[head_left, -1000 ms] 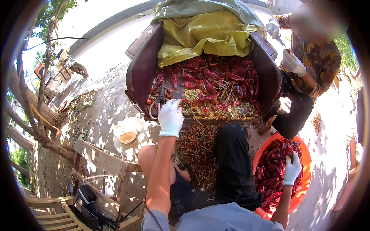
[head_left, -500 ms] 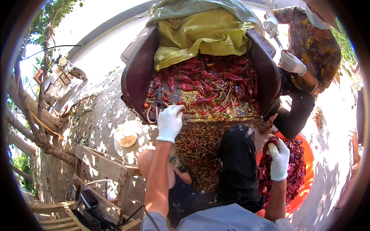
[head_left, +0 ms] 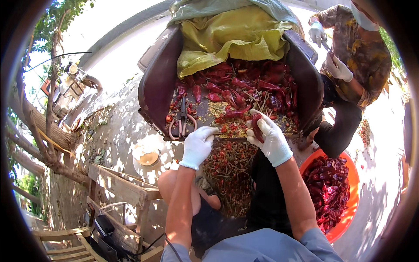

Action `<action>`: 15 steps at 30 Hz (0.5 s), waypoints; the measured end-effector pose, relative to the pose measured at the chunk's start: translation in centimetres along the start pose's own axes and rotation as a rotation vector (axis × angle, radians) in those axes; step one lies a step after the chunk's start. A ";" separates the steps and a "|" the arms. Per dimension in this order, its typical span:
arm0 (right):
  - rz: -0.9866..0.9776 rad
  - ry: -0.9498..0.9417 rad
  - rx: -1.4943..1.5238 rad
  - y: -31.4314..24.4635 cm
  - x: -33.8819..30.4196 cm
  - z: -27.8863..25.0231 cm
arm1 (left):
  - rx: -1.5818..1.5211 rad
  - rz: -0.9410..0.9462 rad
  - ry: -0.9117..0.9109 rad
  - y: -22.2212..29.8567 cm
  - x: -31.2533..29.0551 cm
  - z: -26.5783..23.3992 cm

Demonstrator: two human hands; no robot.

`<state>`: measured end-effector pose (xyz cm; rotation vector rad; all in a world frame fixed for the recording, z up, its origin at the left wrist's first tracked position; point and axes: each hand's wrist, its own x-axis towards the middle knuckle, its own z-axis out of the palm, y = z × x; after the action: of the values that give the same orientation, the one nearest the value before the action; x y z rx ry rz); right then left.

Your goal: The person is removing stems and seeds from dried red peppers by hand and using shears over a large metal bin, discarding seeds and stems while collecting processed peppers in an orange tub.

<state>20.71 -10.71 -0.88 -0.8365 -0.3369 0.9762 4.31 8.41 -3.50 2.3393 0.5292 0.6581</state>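
My left hand (head_left: pixel 196 146), in a white glove, is at the front edge of a dark open-fronted cart bed (head_left: pixel 150 89). Its fingers are pinched together, and whatever they hold is too small to make out. To its right, my right hand (head_left: pixel 276 143), also gloved, grips a dark red dried chili pepper (head_left: pixel 257 127) between thumb and fingers. Scissors (head_left: pixel 182 122) with pale pink handles lie in the bed just beyond my left hand. Behind them is a heap of red chili peppers (head_left: pixel 235 96), with yellow seeds and stems scattered in front.
A yellow sack (head_left: pixel 231 39) covers the bed's back. At right stands an orange tub (head_left: pixel 352 192) of peppers. Stems (head_left: pixel 229 174) pile up between my legs. A co-worker (head_left: pixel 358 61) with white gloves sits at far right. A wooden bench (head_left: pixel 115 183) and a pale container (head_left: pixel 147 153) are at left.
My right hand has moved from above the orange tub up and left to the cart's front edge, bringing the pepper. My left hand has shifted slightly down and right.
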 end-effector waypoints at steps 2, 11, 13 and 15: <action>0.019 -0.023 0.064 0.7 0.5 -0.4 | 0.104 -0.031 0.165 -0.7 0.1 -1.3; -0.034 -0.093 -0.155 2.0 0.4 1.2 | 0.800 -0.413 0.078 -4.7 0.2 -3.4; -0.050 -0.121 -0.181 2.3 0.5 1.2 | 0.726 -0.501 0.065 -3.3 0.3 -3.5; -0.045 -0.113 -0.199 2.4 0.3 1.4 | 0.704 -0.574 0.037 -2.8 0.2 -3.5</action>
<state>18.63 -9.08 -1.82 -0.9515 -0.5544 0.9609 1.89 12.16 -3.02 2.5831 1.5791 0.2540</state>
